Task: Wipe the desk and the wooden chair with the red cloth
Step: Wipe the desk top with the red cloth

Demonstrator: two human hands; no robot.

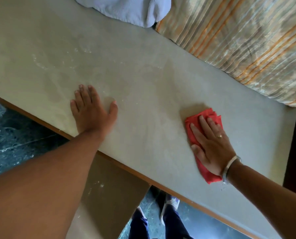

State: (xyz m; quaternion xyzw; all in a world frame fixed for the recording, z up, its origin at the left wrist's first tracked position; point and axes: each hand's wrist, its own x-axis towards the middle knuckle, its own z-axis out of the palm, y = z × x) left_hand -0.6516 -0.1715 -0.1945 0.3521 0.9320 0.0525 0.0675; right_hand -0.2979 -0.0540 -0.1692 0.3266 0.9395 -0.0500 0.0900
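Red cloth (203, 145): folded, lay flat on the pale desk top (143, 83), toward its right end and near the front wooden edge. The right hand (211, 145) pressed down on it with palm flat and fingers straight and slightly spread; nothing was pinched or curled round. Cloth showed beyond the fingertips, along the thumb side, and behind the heel of the palm by the wrist. A ring sat on one finger; a pale bangle (230, 168) circled the wrist.

Left hand (90, 111): flat on the bare desk top, fingers straight and spread, holding nothing, well apart from the cloth, near the front edge.

Desk surface: dusty, with whitish streaks and smears around and beyond the left hand.

Far edge: a striped orange and grey-green fabric (238, 45) ran alongside the desk; a light blue towel (131, 9) rested at the top.

Below: dark mottled floor (11, 131), dark trouser legs and a shoe (169, 206).
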